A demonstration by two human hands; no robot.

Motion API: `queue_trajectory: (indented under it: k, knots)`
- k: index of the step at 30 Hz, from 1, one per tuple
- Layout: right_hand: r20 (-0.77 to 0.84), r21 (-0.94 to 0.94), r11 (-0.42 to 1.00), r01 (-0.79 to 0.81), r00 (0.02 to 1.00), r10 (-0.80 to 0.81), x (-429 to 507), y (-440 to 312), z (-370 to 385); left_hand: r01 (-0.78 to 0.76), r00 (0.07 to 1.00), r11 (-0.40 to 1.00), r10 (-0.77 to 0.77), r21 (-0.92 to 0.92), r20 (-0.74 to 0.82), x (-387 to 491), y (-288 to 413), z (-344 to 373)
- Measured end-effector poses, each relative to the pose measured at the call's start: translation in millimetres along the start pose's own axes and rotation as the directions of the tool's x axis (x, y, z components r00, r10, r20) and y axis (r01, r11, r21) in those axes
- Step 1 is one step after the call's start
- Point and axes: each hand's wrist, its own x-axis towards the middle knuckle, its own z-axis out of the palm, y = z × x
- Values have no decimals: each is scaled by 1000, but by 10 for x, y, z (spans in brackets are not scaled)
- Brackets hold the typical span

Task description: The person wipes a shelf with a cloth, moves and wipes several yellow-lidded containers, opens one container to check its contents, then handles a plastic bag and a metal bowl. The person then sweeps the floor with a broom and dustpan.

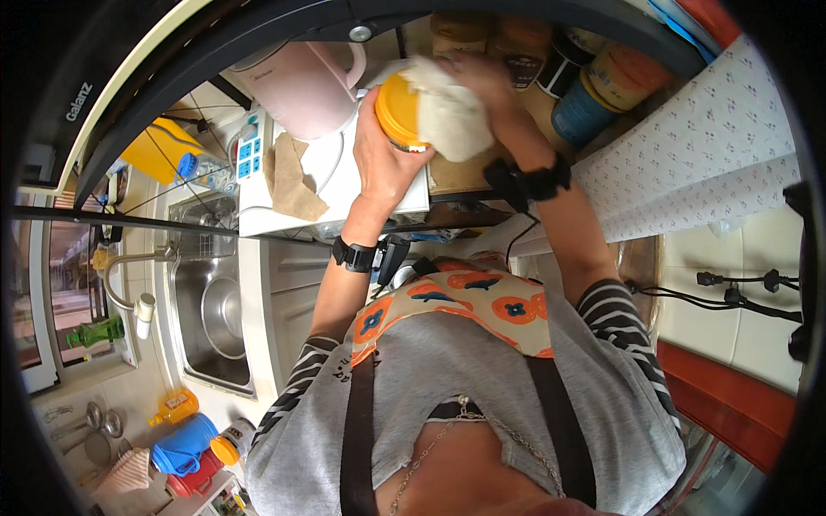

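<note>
My left hand (384, 158) grips a container with a yellow lid (397, 109), held over a shelf. In my right hand (481, 77) is a cream-coloured cloth (452, 116), pressed against the right side of that lid and covering part of it. The right hand and the cloth's upper edge are blurred. Most of the container's body is hidden under the lid and behind my fingers. Just left of my left hand stands a pink electric kettle (303, 90). A torn piece of brown cardboard (290, 180) lies on the white surface (255, 219) below the kettle.
Several jars stand behind my right hand, among them a blue tin (584, 113). A power strip (248, 151) and a plastic bottle (206, 174) sit at left. The shelf's black frame (193, 222) crosses before a steel sink (213, 309). A patterned curtain (697, 142) hangs right.
</note>
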Motion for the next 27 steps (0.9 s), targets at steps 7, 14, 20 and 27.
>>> queue_trajectory:
  k: [7, 14, 20, 27]
  knots:
    - [141, -246, 697, -674, 686, 714, -1455, 382, -919, -75, 994, 969, 92, -235, 62, 298, 287, 481]
    - [3, 37, 436, -899, 436, 900, -2170, 341, -1408, -35, 996, 917, 66, -397, 66, 464, 387, 1886]
    - [25, 655, 301, -693, 418, 908, -2284, 736, -1208, -42, 999, 956, 49, -291, 16, 506, 296, 2430]
    - [1, 553, 407, -728, 488, 873, -2097, 990, -970, -54, 999, 976, 53, -213, -10, 374, 247, 2375]
